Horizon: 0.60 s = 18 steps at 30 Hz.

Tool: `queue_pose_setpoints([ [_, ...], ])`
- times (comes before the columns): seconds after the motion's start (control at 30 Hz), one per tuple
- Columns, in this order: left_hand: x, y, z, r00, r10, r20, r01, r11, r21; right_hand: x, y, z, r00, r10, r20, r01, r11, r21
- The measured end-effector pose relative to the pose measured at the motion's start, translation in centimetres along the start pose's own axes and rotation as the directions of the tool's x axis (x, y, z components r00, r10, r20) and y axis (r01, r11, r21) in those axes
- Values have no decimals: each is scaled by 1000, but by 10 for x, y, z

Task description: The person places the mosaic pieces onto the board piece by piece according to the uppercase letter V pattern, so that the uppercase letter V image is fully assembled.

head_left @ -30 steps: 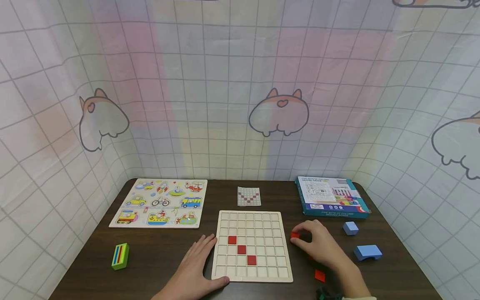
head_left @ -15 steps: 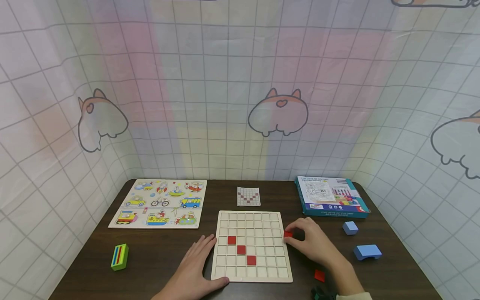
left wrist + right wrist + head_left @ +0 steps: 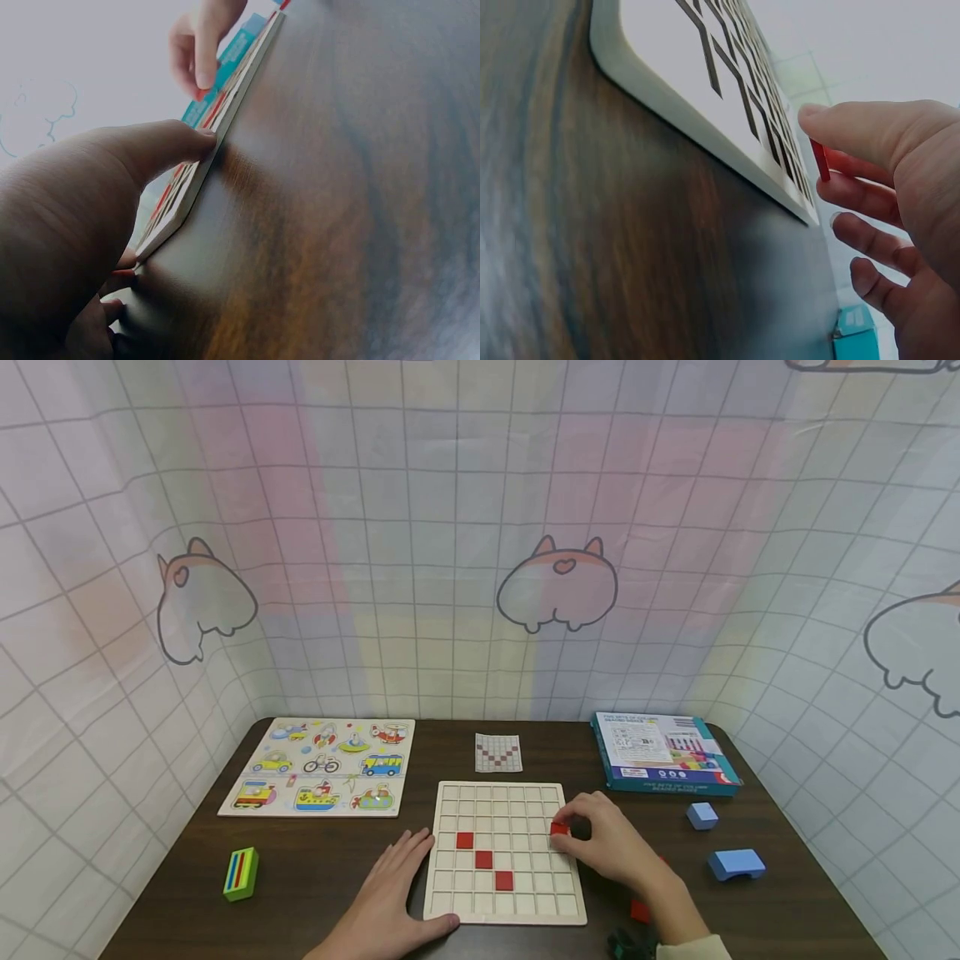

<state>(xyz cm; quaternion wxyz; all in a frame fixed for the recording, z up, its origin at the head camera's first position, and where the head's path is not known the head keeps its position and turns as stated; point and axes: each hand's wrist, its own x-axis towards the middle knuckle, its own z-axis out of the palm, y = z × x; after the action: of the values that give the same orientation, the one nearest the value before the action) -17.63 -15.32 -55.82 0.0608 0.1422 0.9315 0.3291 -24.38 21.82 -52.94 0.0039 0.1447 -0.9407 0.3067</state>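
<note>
A pale wooden grid board (image 3: 525,906) lies on the dark table, with red square tiles in three of its cells, stepping diagonally down to the right; one is the middle tile (image 3: 483,860). My left hand (image 3: 381,897) rests at the board's left side, fingers extended along that edge and thumb touching the front edge. Between thumb and fingers, my right hand (image 3: 613,843) pinches a red square tile (image 3: 558,829) over the right-hand columns. In the right wrist view this tile (image 3: 820,160) is seen edge-on, raised above the board, while the other fingers are loosely bent.
Behind the board lies a small pattern card (image 3: 498,753). A vehicle picture board (image 3: 322,768) is at the back left, a green striped block (image 3: 240,873) in front of it. To the right are a teal box (image 3: 667,756), blue blocks (image 3: 737,864) and a loose red tile (image 3: 640,911).
My right hand has carried the red tile leftward, from the table beside the board to above its right columns. The left hand and the board have stayed put.
</note>
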Motion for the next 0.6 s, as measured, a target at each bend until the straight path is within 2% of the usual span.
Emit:
queue_pose_setpoints([
  [0.23,0,-1,0,1000,3,-2,-3,1000,-2,3,-9,7,998,-56,-6,56,998,4],
  [0.6,1,-3,1,1000,14,-9,-14,1000,5,7,-18,16,998,-69,9,68,997,35],
])
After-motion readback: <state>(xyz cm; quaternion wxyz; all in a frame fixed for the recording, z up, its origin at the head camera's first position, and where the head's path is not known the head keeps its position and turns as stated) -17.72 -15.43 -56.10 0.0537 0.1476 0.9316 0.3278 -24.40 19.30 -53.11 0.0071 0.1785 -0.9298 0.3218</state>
